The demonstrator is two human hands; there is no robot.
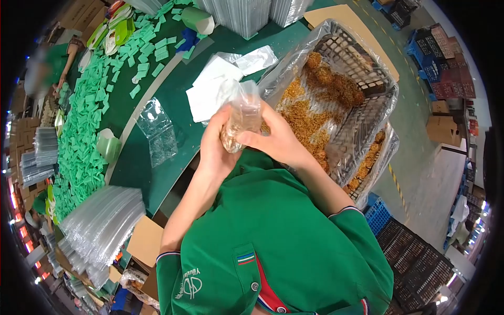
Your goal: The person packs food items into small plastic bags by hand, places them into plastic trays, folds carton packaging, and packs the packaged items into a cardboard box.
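Both hands hold a clear plastic bag [247, 111] in front of my chest, with something brown inside its lower end. My left hand [214, 147] is wrapped round the bag's left side. From the right, my right hand [278, 137] grips it, thumb pressed across the front. White sheets [206, 100] lie on the table just beyond the hands, beside thin clear plastic [257, 59]. To the right, a plastic-lined crate [367, 71] contains brown crumbly balls [328, 81] and loose crumbs. Another clear plastic piece [159, 134] lies flat on the table at the left.
Many small green packets [79, 157] cover the table's left side. Stacks of clear plastic sleeves stand at the lower left [105, 223] and back [236, 16]. A second lined container [375, 163] sits below the crate. Another person [55, 63] stands at the far left.
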